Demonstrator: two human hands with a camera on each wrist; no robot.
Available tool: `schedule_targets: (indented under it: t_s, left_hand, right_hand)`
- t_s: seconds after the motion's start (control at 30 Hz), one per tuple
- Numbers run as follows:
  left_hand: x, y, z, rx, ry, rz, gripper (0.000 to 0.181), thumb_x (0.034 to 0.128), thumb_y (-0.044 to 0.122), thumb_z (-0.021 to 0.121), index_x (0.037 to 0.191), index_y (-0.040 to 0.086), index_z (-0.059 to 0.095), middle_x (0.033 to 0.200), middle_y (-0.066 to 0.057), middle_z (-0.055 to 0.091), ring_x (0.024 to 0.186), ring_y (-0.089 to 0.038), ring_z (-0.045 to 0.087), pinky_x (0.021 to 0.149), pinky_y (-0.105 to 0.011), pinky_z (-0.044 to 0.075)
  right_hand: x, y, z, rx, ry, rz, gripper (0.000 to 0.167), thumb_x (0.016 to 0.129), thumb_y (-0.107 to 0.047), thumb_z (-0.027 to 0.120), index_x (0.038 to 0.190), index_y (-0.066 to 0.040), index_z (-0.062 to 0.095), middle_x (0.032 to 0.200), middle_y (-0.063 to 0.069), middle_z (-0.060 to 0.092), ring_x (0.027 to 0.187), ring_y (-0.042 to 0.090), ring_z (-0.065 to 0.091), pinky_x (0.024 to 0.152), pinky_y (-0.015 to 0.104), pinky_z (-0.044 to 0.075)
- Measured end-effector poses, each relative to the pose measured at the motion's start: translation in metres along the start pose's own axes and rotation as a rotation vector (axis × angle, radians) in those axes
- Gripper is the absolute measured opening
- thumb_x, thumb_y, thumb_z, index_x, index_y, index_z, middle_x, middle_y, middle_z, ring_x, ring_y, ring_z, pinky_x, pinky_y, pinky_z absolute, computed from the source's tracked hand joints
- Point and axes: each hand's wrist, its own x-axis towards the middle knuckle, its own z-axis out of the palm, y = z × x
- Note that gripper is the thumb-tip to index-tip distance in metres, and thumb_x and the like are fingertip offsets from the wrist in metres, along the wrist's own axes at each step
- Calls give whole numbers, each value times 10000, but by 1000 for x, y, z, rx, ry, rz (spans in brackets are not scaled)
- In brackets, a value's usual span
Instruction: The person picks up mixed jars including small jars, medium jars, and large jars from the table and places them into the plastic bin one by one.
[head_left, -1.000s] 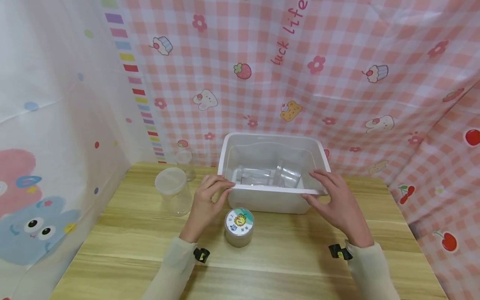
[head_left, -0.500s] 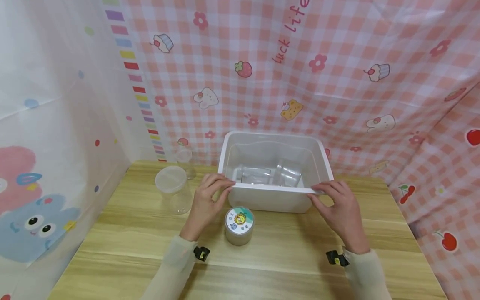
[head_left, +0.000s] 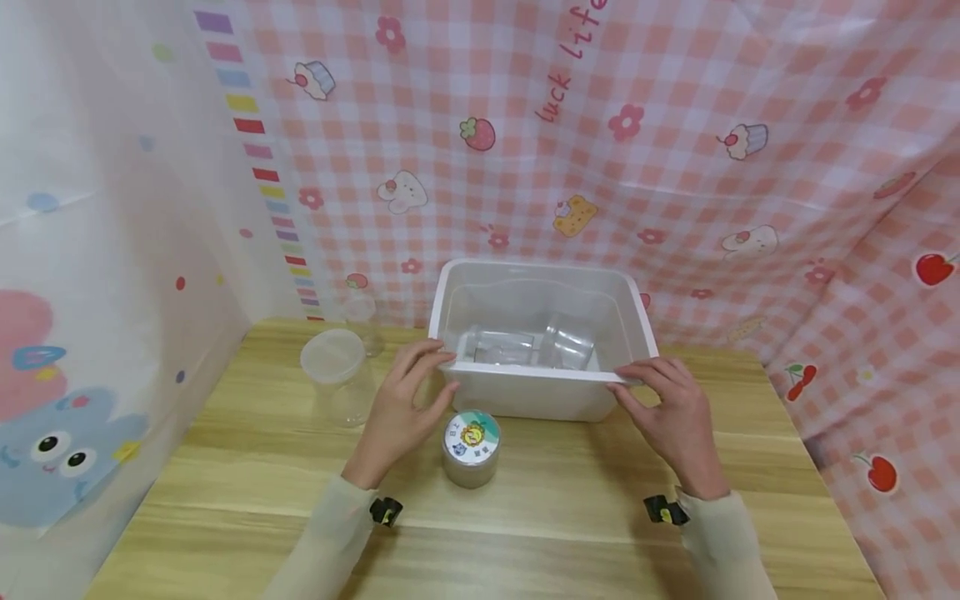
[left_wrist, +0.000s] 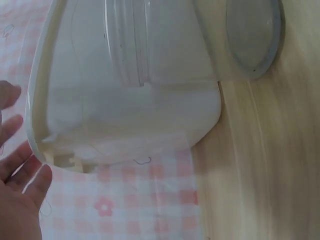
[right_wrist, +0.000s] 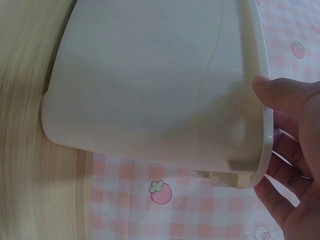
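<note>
At the left hand (head_left: 397,417): fingers loosely bent and a little spread at the near corner of the white bin (head_left: 525,396), thumb held apart with a gap to the rim, nothing pinched; fingertip contact with the corner, cannot tell. At the right hand (head_left: 673,417): pinching the near rim close to its other corner, thumb against the front face, fingers over the far side. Bin upright, just beyond and between both hands. Inside it, past the fingertips: a clear container (head_left: 504,346) on its side toward the left hand, and a second clear vessel (head_left: 568,342) tilted beside it toward the right, lower parts cut off by the near rim. Just inward of the left hand, before the bin: a squat clear jar (head_left: 471,448), upright, sunflower-face label on top. Outward of the left hand: a tall clear jar (head_left: 337,379) with whitish lid, upright; behind it a slimmer clear jar (head_left: 360,321), faint against the backdrop. Behind both hands, at the wrists: black mounts (head_left: 386,511) against pale sleeves (head_left: 326,525). Under everything: wood-grain table (head_left: 555,533). Farthest out, beyond the bin: pink checked cloth (head_left: 525,100) lettered "luck life"; far off the left hand, white cloth (head_left: 97,167) with cartoon figures.
</note>
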Motion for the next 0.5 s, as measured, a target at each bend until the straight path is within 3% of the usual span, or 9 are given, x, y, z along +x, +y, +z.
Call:
schedule_targets:
  t_s: [0.13,0.3,0.5]
  left_hand:
    - [-6,2,-3,-2,-13,-55,623,842,194,843,1390,59,577,1501,-142,527,1409,-299,481,1192,-496,413]
    - [-18,3,-3,-49,-46,-170,842,821,298,858,1524,98,441,1597,-112,416,1477,-308,400,1199,-587,364]
    - [-32,3,0,-169,-78,-320,1005,804,359,873,1607,173,298,1620,-81,369,1491,-291,381,1189,-569,386]
  right_hand:
    - [1,0,1,-9,-7,7,246,743,-117,920,958,-112,802,955,18,767,913,202,626,795,171,461]
    - [0,1,2,-9,-3,5,250,735,-106,921,956,-121,804,952,12,768,906,203,631,784,179,466]
    - [-1,2,2,-3,-1,6,257,736,-106,921,964,-130,806,953,6,767,915,200,630,789,178,466]
